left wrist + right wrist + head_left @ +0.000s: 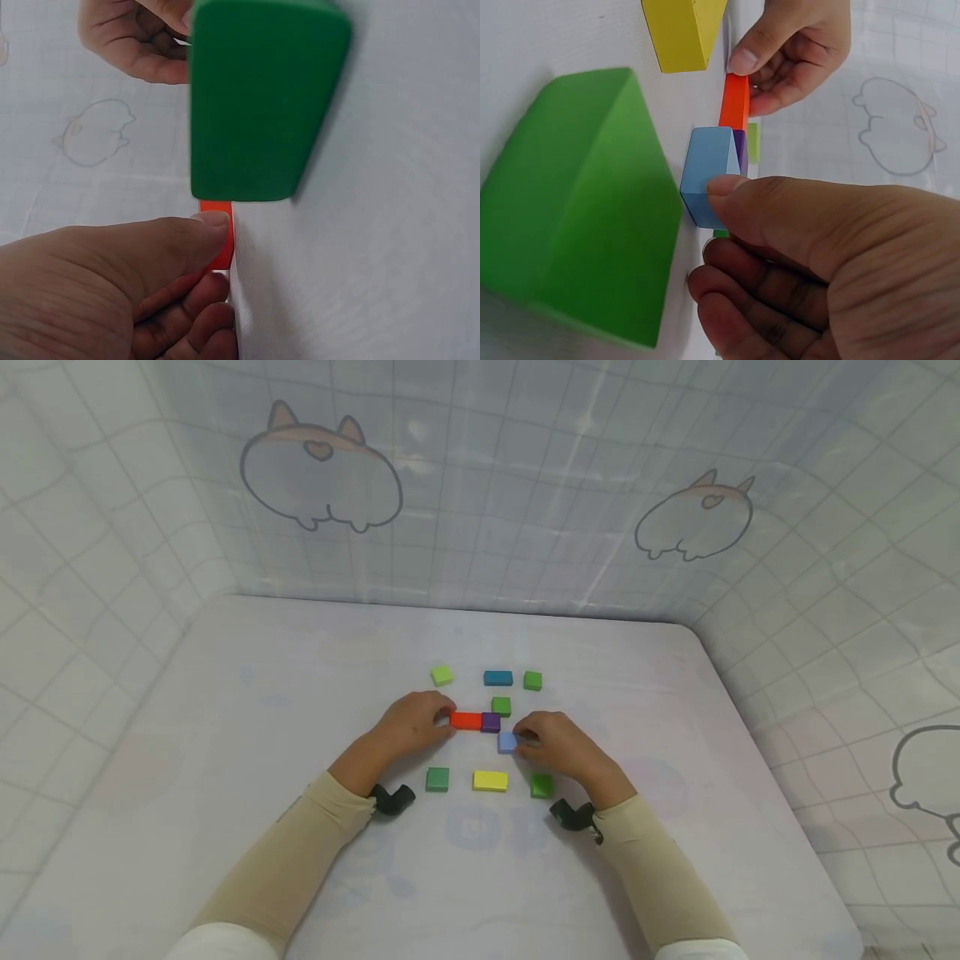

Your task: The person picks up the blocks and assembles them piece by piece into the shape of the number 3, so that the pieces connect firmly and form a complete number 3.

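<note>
My left hand (413, 724) pinches the left end of a red block (466, 721) between thumb and fingers. The red block's right end meets a purple block (491, 722). Just nearer to me and to the right is a light blue block (507, 743), pinched by my right hand (556, 744). In the right wrist view the thumb presses on one face of the light blue block (707, 169), and the fingers behind it are partly hidden. A green block (501, 707) sits just behind the purple one.
Behind the hands lie a lime block (442, 676), a dark blue block (498, 678) and a green block (532, 681). Nearer me lie a teal-green block (438, 779), a yellow block (490, 781) and another green block (542, 786). A patterned curtain (510, 527) stands behind the white table (315, 652).
</note>
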### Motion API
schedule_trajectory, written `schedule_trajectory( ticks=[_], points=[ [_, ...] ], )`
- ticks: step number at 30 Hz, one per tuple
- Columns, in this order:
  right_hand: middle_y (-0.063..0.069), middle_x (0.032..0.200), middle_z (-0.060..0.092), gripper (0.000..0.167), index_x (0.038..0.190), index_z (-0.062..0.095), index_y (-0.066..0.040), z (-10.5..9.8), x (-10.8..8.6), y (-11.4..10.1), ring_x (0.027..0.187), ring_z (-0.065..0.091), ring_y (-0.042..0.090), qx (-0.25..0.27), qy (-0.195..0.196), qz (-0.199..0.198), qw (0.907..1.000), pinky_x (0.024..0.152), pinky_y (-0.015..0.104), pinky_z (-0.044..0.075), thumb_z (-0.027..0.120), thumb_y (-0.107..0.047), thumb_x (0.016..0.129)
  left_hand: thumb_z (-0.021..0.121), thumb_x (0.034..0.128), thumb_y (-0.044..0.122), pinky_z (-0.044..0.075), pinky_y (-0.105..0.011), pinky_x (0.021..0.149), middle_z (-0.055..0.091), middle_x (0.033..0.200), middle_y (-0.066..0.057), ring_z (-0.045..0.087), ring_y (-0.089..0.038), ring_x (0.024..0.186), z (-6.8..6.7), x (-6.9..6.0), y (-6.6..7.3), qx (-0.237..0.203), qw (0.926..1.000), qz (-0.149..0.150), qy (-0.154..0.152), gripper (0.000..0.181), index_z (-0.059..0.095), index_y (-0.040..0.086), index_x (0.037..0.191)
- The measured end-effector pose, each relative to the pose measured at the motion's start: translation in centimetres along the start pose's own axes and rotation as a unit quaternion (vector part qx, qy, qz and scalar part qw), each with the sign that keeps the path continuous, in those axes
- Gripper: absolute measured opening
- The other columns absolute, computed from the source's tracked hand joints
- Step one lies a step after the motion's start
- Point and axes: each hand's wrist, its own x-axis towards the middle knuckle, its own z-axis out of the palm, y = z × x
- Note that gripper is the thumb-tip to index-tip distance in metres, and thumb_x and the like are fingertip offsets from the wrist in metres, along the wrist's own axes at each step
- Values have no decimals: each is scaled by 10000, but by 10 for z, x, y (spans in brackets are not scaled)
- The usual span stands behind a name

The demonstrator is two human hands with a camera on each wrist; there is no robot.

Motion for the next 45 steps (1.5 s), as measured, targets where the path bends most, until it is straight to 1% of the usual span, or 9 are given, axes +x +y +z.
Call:
schedule_trajectory(
  ticks=[8,21,31,39,45],
  points=[
    [-32,1092,694,300,1181,715,-127,0,3,-5,984,609,136,45,-35,39,10000,950,357,544,754,-201,892,756,885,257,519,-403,973,672,1148,-10,575,-201,1032,0,1,-1,11,10000,25,15,406,667,131,1261],
    [-24,1088,697,297,1170,717,-113,0,5,-4,984,618,133,117,1,-123,9999,948,352,546,759,-204,891,760,881,263,518,-401,970,671,1138,-3,574,-198,1027,-1,2,-2,-1,10000,10,6,414,664,136,1263],
    [-33,1088,697,295,1172,718,-120,1,7,-3,991,619,126,105,29,-59,9999,946,347,546,757,-204,891,761,881,256,515,-404,977,676,1141,-7,577,-199,1031,-2,2,-2,1,10000,36,11,404,673,134,1256],
    [-35,1083,697,294,1170,718,-121,1,7,-4,982,614,126,91,16,-50,9999,944,344,546,759,-202,890,755,884,268,511,-409,986,671,1153,0,574,-198,1047,0,4,-3,-16,10000,-41,1,409,668,145,1264],
    [-33,1085,698,291,1170,719,-120,0,7,-4,980,613,126,68,9,-49,10000,944,346,547,754,-204,893,752,886,268,511,-411,988,671,1159,0,574,-199,1051,-2,3,-2,-26,10000,-41,2,406,668,145,1264]
  ],
)
